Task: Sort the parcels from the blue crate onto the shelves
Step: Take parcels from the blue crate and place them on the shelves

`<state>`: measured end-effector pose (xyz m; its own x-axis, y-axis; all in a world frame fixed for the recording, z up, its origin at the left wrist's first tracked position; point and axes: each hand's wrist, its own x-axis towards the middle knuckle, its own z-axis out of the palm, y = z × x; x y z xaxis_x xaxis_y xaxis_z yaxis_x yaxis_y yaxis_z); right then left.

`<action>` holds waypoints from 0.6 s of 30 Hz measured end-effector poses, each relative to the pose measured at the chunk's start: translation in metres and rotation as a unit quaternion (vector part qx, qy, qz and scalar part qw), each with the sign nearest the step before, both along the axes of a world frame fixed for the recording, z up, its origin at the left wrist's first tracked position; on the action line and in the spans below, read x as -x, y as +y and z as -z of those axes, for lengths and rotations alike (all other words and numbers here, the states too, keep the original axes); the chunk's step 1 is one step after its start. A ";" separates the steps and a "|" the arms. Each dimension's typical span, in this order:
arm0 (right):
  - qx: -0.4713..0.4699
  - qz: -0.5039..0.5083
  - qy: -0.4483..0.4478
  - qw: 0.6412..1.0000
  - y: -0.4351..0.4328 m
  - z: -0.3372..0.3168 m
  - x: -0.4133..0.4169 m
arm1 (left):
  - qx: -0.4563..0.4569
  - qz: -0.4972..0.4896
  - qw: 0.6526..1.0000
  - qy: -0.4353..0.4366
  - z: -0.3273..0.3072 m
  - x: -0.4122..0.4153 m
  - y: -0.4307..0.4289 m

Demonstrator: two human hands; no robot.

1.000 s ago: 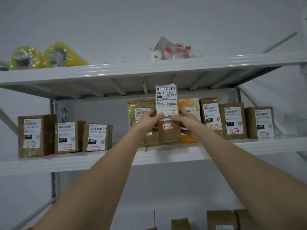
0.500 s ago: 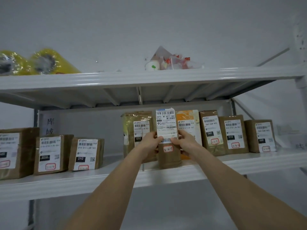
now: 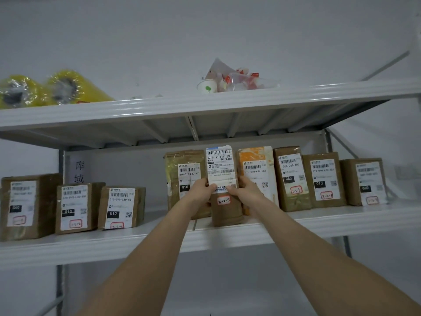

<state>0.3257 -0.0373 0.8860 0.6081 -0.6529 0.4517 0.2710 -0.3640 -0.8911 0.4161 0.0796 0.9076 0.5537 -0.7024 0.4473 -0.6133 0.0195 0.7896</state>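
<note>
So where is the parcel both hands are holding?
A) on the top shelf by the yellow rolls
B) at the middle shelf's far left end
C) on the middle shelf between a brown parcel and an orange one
C: held by the left hand and right hand, the parcel stands on the middle shelf between the brown parcel and the orange parcel.

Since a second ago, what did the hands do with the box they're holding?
The left hand and right hand slid the held parcel back and down into the gap between the yellowish parcel and the orange parcel. They still grip it. Nothing else on the shelf moved.
</note>
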 end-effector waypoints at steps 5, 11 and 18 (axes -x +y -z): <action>0.008 0.012 0.013 1.000 0.005 0.000 -0.007 | -0.004 -0.005 1.000 -0.004 -0.002 -0.009 0.005; 0.043 0.042 0.032 0.998 -0.003 -0.001 0.002 | -0.036 -0.003 0.999 -0.016 -0.005 -0.004 -0.005; 0.230 0.199 0.103 0.947 0.002 -0.003 0.002 | -0.036 -0.066 0.986 -0.152 -0.022 -0.002 -0.008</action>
<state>0.3237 -0.0357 0.8892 0.4610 -0.6112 0.6433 -0.1310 -0.7639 -0.6319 0.4184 0.0719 0.9292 0.4902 -0.6690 0.5587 -0.8150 -0.1246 0.5659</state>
